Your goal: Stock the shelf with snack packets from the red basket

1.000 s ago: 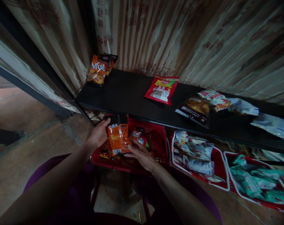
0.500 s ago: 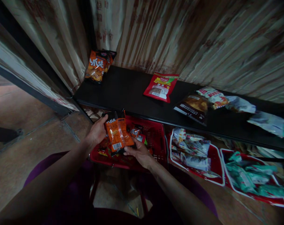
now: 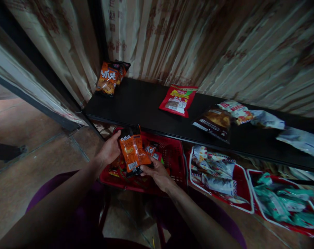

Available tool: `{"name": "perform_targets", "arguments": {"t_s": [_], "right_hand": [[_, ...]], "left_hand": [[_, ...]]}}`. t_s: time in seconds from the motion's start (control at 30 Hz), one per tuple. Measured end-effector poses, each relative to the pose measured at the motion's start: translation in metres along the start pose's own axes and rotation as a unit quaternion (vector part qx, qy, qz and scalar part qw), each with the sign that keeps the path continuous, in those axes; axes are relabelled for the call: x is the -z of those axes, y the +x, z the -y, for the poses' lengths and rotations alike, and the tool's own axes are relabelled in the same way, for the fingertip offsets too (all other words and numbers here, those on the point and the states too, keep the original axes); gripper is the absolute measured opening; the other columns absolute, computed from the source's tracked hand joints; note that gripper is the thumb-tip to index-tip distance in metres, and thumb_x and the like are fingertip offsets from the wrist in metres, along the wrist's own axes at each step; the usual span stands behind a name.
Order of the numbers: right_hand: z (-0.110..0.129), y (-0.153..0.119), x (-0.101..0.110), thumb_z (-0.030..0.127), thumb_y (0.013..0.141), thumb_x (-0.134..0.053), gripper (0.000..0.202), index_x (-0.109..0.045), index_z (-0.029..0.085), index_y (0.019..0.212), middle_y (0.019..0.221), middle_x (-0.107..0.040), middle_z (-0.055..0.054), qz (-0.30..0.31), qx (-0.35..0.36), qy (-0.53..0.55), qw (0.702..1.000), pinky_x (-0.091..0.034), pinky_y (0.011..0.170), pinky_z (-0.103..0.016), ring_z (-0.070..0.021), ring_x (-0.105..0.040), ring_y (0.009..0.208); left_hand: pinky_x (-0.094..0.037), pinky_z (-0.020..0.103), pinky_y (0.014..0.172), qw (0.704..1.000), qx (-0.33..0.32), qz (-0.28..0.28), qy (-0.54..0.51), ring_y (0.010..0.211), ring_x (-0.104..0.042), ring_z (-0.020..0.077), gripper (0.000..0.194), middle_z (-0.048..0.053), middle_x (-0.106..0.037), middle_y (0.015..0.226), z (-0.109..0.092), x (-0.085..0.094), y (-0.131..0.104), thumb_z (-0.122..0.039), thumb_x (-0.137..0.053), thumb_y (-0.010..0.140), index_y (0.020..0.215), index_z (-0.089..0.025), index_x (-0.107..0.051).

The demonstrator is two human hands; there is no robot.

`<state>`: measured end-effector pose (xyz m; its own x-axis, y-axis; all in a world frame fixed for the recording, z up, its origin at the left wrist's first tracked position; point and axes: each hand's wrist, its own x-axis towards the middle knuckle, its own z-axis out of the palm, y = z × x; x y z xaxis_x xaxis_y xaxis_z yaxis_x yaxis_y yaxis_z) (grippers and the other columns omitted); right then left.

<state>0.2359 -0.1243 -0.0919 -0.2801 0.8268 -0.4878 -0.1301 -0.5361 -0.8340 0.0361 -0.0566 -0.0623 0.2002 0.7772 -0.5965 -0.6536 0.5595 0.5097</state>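
An orange and black snack bag is held between both hands above a red plastic basket. My left hand is closed on the bag's upper left edge. At its lower right corner, my right hand grips it between thumb and fingers. Under the bag, the basket contains more packets, among them another orange and black snack bag; the held bag hides part of them. Similar orange bags lean upright at the left end of the black shelf.
On the shelf lie a red packet, a brown and black bag and several white packets. To the right on the floor stand a basket of white packets and one of green packets. A curtain hangs behind the shelf.
The view has shifted slightly, so the shelf and baskets appear a little lower. Both hands still hold the snack bag, which has hardly moved relative to the basket.
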Motion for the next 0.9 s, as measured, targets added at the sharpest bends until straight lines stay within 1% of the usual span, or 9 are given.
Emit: {"name": "perform_targets", "arguments": {"t_s": [0.1, 0.17, 0.27, 0.33, 0.43, 0.5, 0.7, 0.8, 0.9], "right_hand": [[0.001, 0.002, 0.005, 0.035, 0.068, -0.074, 0.052, -0.058, 0.022, 0.115, 0.102, -0.068, -0.003, 0.02, 0.013, -0.068, 0.997, -0.055, 0.068, -0.03, -0.0162, -0.065, 0.079], [0.002, 0.001, 0.006, 0.034, 0.071, -0.07, 0.056, -0.053, 0.024, 0.123, 0.115, -0.064, -0.005, -0.022, 0.08, -0.168, 0.982, -0.053, 0.084, -0.039, -0.021, -0.063, 0.096], [0.004, -0.002, 0.002, 0.027, 0.074, -0.065, 0.057, -0.05, 0.026, 0.128, 0.13, -0.053, -0.007, -0.117, 0.22, -0.352, 0.902, -0.037, 0.105, -0.046, -0.0252, -0.048, 0.122], [0.003, -0.005, -0.003, 0.023, 0.078, -0.058, 0.052, -0.049, 0.026, 0.13, 0.132, -0.051, -0.007, -0.12, 0.267, -0.432, 0.853, -0.035, 0.108, -0.045, -0.0239, -0.043, 0.126], [-0.005, -0.008, -0.009, 0.025, 0.083, -0.052, 0.046, -0.05, 0.025, 0.129, 0.132, -0.05, -0.009, -0.107, 0.275, -0.476, 0.828, -0.037, 0.106, -0.043, -0.0233, -0.045, 0.125], [-0.011, -0.007, -0.011, 0.032, 0.084, -0.053, 0.046, -0.051, 0.024, 0.129, 0.133, -0.05, -0.01, -0.094, 0.244, -0.474, 0.841, -0.037, 0.106, -0.044, -0.0253, -0.045, 0.126], [-0.012, -0.003, -0.011, 0.049, 0.078, -0.06, 0.071, -0.036, 0.02, 0.139, 0.134, -0.051, -0.012, 0.005, 0.042, -0.346, 0.937, -0.037, 0.104, -0.047, -0.0274, -0.05, 0.121], [-0.01, -0.001, -0.01, 0.047, 0.072, -0.068, 0.073, -0.04, 0.022, 0.135, 0.126, -0.058, -0.008, 0.015, 0.013, -0.257, 0.966, -0.037, 0.103, -0.045, -0.0261, -0.054, 0.117], [-0.013, 0.0, -0.009, 0.042, 0.067, -0.072, 0.064, -0.05, 0.025, 0.124, 0.117, -0.064, -0.004, -0.011, 0.005, -0.126, 0.992, -0.043, 0.097, -0.042, -0.0241, -0.059, 0.108]], "left_hand": [[-0.051, 0.03, 0.076, 1.0, 0.011, 0.011, 0.001, 0.072, -0.067, 0.0173, 0.031, 0.007, -0.072, 0.08, -0.002, 0.0, -0.003, -0.034, -0.043, 0.092, 0.092, -0.013, -0.065], [-0.05, 0.031, 0.078, 1.0, 0.01, -0.004, 0.003, 0.074, -0.067, 0.0174, 0.029, 0.007, -0.072, 0.081, -0.002, 0.0, -0.004, -0.033, -0.043, 0.092, 0.093, -0.013, -0.065], [-0.05, 0.032, 0.081, 0.999, -0.004, -0.031, 0.009, 0.076, -0.067, 0.0177, 0.025, 0.008, -0.072, 0.084, 0.003, 0.0, -0.004, -0.031, -0.047, 0.09, 0.095, -0.014, -0.064], [-0.05, 0.033, 0.079, 0.999, -0.023, -0.043, 0.023, 0.075, -0.067, 0.0184, 0.024, 0.009, -0.072, 0.084, 0.01, 0.001, -0.003, -0.031, -0.051, 0.088, 0.095, -0.013, -0.064], [-0.051, 0.033, 0.078, 0.996, -0.05, -0.061, 0.053, 0.078, -0.067, 0.0193, 0.022, 0.01, -0.071, 0.087, 0.023, 0.003, 0.0, -0.032, -0.056, 0.085, 0.096, -0.013, -0.063], [-0.051, 0.033, 0.078, 0.993, -0.047, -0.08, 0.076, 0.083, -0.067, 0.02, 0.023, 0.01, -0.071, 0.092, 0.031, 0.005, 0.001, -0.033, -0.057, 0.084, 0.096, -0.015, -0.063], [-0.052, 0.036, 0.071, 0.979, 0.029, -0.076, 0.189, 0.104, -0.059, 0.0271, 0.037, 0.014, -0.064, 0.116, 0.041, 0.009, -0.005, -0.046, -0.055, 0.082, 0.104, -0.018, -0.063], [-0.053, 0.038, 0.074, 0.974, 0.043, -0.052, 0.216, 0.118, -0.049, 0.0301, 0.035, 0.011, -0.055, 0.131, 0.041, 0.007, -0.008, -0.042, -0.061, 0.077, 0.106, -0.021, -0.064], [-0.053, 0.04, 0.078, 0.973, 0.048, 0.0, 0.225, 0.121, -0.044, 0.0309, 0.029, 0.012, -0.054, 0.13, 0.038, 0.006, -0.01, -0.035, -0.067, 0.071, 0.095, -0.018, -0.069]]}}
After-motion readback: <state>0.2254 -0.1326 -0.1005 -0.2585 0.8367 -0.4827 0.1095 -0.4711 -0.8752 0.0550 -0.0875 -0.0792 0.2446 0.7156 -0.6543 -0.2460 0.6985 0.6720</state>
